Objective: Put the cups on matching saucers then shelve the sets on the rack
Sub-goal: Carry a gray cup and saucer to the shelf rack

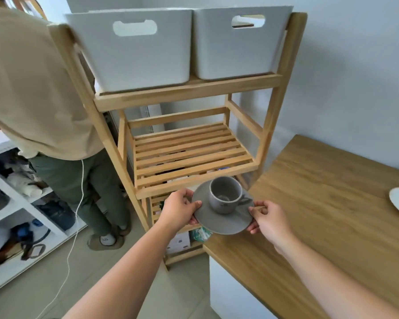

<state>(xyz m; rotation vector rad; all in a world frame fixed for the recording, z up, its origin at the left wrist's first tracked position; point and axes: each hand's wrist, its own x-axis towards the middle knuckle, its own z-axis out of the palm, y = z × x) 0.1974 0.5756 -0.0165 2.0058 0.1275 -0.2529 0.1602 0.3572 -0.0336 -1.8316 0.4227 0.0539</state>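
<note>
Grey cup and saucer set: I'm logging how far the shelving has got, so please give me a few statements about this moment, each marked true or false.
1. The grey cup sits on the grey saucer. True.
2. Only one hand carries the set. False: the left hand and the right hand grip opposite edges of the saucer.
3. The rack's middle slatted shelf is bare. True.
4. The set already rests on the rack. False: it is held in the air, in front of the rack.
5. Two white bins stand on the top shelf. True.
</note>
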